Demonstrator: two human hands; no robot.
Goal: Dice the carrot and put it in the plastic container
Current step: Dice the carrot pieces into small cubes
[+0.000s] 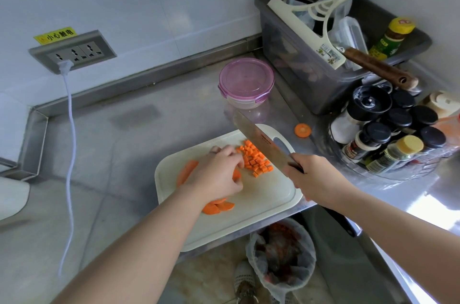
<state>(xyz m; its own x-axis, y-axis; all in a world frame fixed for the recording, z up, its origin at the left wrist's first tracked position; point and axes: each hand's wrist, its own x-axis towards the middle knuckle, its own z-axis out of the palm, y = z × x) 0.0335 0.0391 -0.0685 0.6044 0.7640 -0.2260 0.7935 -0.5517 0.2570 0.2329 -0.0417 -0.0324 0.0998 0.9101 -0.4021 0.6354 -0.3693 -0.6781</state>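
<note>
**Dicing under way, slices left to cut**

Forearms reach in from the bottom edge, and both hands work over the white cutting board [261, 194] on the steel worktop [119, 154]. Left hand [219, 175] lies curled over the carrot slices [217, 206], fingertips tucked and pressing them down; a longer carrot piece [186, 170] shows just beyond its wrist. Right hand [313, 179] is wrapped firmly round the handle of the knife [261, 144], whose blade is raised and angled across the far corner of the board.

To do this step well, I judge the slices should be stacked flat, cut into strips, then crosscut, with the left knuckles guiding the blade and fingertips kept back from the edge.

Diced carrot [256, 160] sits in a loose heap just beside the left fingertips, between the 2 hands and partly under the blade. 1 stray carrot round [302, 130] lies on the worktop past the board. Plastic container [246, 82], its pink lid clipped on, stands beyond the knife tip, well apart from both hands; it needs opening before any dice go in.
</note>
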